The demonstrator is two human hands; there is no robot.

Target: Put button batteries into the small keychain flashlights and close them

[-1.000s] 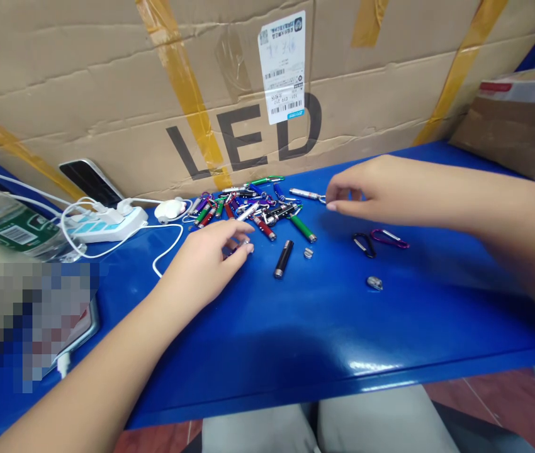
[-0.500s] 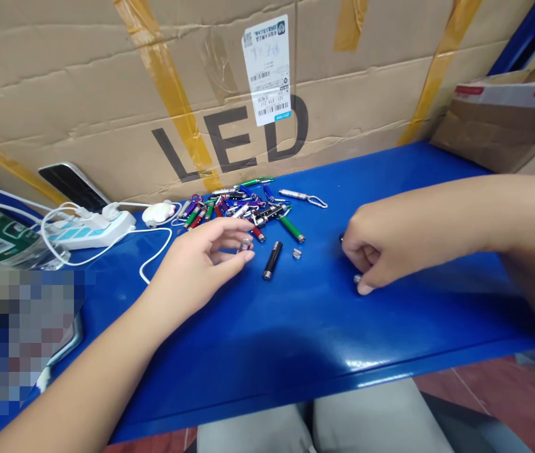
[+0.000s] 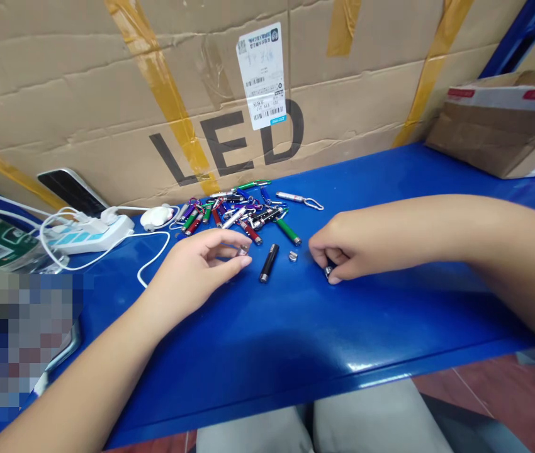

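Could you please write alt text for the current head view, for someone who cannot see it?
The left hand pinches a shiny piece, and the right hand a second shiny piece, at a blue table. Between the hands lie a black tube and a silver part; behind, colourful tubes are piled before a cardboard box marked LED.

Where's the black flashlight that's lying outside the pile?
In the head view, the black flashlight lies mid-picture on the blue table, between the left hand and a small silver piece.
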